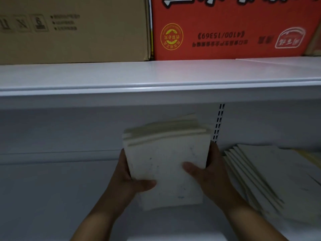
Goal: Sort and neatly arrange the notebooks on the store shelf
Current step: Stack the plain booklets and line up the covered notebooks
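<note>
A stack of pale cream notebooks is held tilted above the lower white shelf, its far edges slightly uneven. My left hand grips the stack's left side with the thumb across the front cover. My right hand clasps its right side, thumb on the cover too. A second lot of similar notebooks lies fanned out and overlapping on the shelf to the right, apart from my hands.
The upper white shelf overhangs close above the held stack. On it stand a brown cardboard box and a red printed box. A slotted upright runs down the back panel.
</note>
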{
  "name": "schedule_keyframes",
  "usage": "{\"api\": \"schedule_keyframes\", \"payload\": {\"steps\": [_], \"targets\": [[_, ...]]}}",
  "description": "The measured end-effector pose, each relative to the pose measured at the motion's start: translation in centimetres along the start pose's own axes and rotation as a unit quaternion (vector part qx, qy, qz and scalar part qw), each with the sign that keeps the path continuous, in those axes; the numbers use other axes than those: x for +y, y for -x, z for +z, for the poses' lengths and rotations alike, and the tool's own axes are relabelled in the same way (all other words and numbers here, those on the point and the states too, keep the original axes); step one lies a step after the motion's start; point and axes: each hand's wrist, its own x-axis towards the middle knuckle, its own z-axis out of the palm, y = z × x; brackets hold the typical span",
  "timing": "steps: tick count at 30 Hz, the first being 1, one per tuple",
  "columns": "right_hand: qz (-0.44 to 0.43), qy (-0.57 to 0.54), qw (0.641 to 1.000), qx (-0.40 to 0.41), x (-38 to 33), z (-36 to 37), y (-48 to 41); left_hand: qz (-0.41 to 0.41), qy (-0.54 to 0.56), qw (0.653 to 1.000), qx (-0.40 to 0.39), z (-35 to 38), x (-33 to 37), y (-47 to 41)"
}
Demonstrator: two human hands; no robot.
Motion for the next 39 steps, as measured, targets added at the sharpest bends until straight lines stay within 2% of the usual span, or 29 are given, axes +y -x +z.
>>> {"api": "schedule_keyframes", "payload": {"steps": [6,11,15,18,21,24,28,32,36,39], "targets": [[0.028,-0.037,0.998,-0.039,2.1,-0.5,2.2,-0.027,-0.014,0.999,0.009,-0.3,-2.6,0.4],[0.064,-0.093,0.987,-0.117,1.7,-1.6,0.8,-0.074,-0.038,0.996,-0.045,-0.4,-2.9,0.9],[0.038,-0.08,0.993,-0.084,2.1,-1.1,0.5,-0.081,-0.034,0.995,-0.051,-0.4,-3.2,1.0],[0.025,-0.064,0.993,-0.095,1.8,-1.5,0.7,-0.08,-0.036,0.996,-0.03,-0.5,-3.7,1.1],[0.014,-0.042,0.998,-0.032,3.9,-1.0,1.6,-0.071,-0.04,0.997,0.011,0.3,-4.1,1.5],[0.05,0.014,0.998,0.026,7.3,0.0,3.5,-0.021,-0.067,0.996,0.058,1.0,-4.7,1.8],[0.068,0.002,0.997,-0.02,7.1,-0.7,2.9,-0.05,-0.064,0.996,0.023,0.9,-4.8,1.7],[0.02,0.052,0.996,0.068,7.1,0.6,2.4,-0.033,-0.058,0.997,0.026,1.5,-4.8,1.7],[0.048,0.02,0.998,-0.022,5.2,-0.5,1.8,-0.067,-0.039,0.997,-0.016,0.9,-4.1,1.3],[0.016,0.026,1.0,-0.002,5.5,-0.6,1.4,-0.063,-0.063,0.996,0.001,1.0,-4.3,1.3]]}}
